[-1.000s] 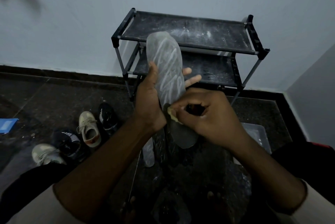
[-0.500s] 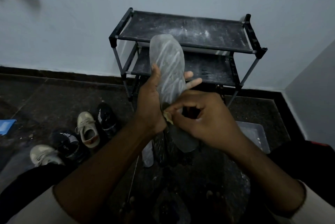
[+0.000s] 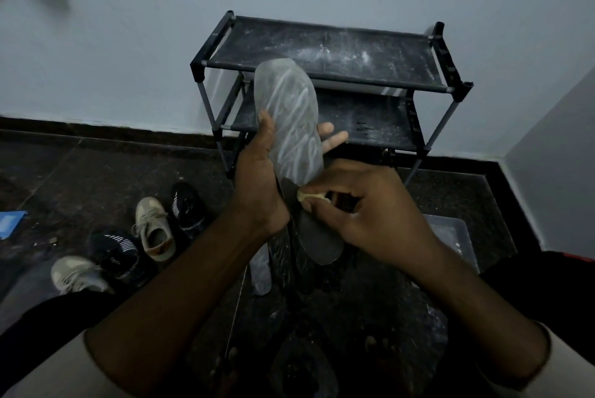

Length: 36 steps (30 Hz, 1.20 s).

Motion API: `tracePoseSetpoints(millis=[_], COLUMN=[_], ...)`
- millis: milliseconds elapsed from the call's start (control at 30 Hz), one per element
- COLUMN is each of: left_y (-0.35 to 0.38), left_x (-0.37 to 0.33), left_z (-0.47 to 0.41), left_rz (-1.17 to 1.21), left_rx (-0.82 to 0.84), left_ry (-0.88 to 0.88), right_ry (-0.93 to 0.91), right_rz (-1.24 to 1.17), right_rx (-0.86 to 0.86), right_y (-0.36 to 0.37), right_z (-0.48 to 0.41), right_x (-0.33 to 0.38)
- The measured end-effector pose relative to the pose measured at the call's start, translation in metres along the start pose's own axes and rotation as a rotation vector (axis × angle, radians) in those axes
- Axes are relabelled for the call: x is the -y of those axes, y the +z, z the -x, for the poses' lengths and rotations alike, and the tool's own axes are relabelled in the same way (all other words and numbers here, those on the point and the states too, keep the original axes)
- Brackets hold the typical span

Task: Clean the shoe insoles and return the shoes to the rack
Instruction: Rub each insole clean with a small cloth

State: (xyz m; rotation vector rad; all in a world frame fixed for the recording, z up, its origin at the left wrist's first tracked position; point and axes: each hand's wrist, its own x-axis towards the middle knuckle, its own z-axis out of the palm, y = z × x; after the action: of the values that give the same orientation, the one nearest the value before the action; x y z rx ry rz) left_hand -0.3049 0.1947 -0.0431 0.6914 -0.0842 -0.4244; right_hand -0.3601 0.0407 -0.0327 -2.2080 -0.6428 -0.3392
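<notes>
The left hand [image 3: 257, 185] grasps the insole [image 3: 289, 117] around its middle, thumb on the left edge and fingers showing behind on the right. It holds the insole up in front of the rack [image 3: 322, 53], toe end pointing far and heel end near. Held like this, the top face is towards the person and the hand backs it, probably so it does not bend under rubbing.

The right hand [image 3: 363, 214] is clenched around a small yellowish pad [image 3: 310, 196], pinching it between thumb and fingertips and pressing it on the insole just below the left hand. The far part of the insole is pale with white streaks, while the near heel part looks dark. I judge the scrubbing to be partway along this one insole.

Four shoes stand on the floor to the left, not on the rack: a beige shoe [image 3: 154, 230], a black shoe [image 3: 186, 204] just beside it, a striped black shoe [image 3: 114, 251] and a grey shoe [image 3: 77, 272] nearer. Another insole [image 3: 260, 272] seems to lie below the hands, though the dim light makes it hard to be sure. A plastic tub [image 3: 450, 233] sits to the right, within easy reach.

The floor [image 3: 80, 178] is dark speckled stone. The rack has two dark shelves smeared with white dust and stands against a pale wall [image 3: 128, 27] near the room's right corner.
</notes>
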Motion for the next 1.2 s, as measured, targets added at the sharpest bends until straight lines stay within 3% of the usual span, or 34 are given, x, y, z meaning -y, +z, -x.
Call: tracePoseSetpoints(millis=[400,533,667,800,933,1067,1200], left_y=[0.001,0.004,0.006,0.007,0.008,0.008,0.008], left_x=[0.003,0.002,0.001,0.0,-0.001,-0.004,-0.005], left_z=[0.0,0.001,0.002,0.003,0.003,0.003,0.004], left_rz=[-0.082,-0.084,-0.098,-0.102,-0.108,-0.094,-0.131], left_rx=[0.019,-0.013,-0.022,-0.042,-0.046,-0.053,-0.061], left_ry=[0.013,0.022,0.015,0.025,0.024,0.041,0.041], right_ry=[0.02,-0.03,0.005,-0.04,0.004,-0.047,-0.005], right_rz=[0.023,0.034,0.033,0.039,0.004,0.049,0.035], right_rx=[-0.069,0.016,-0.068,0.006,-0.085,0.005,-0.084], right_y=[-0.005,0.001,-0.006,0.0,-0.008,-0.002,-0.011], right_z=[-0.001,0.003,-0.001,0.003,0.0,0.005,0.001], right_x=[-0.007,0.001,-0.007,-0.001,-0.008,-0.001,-0.01])
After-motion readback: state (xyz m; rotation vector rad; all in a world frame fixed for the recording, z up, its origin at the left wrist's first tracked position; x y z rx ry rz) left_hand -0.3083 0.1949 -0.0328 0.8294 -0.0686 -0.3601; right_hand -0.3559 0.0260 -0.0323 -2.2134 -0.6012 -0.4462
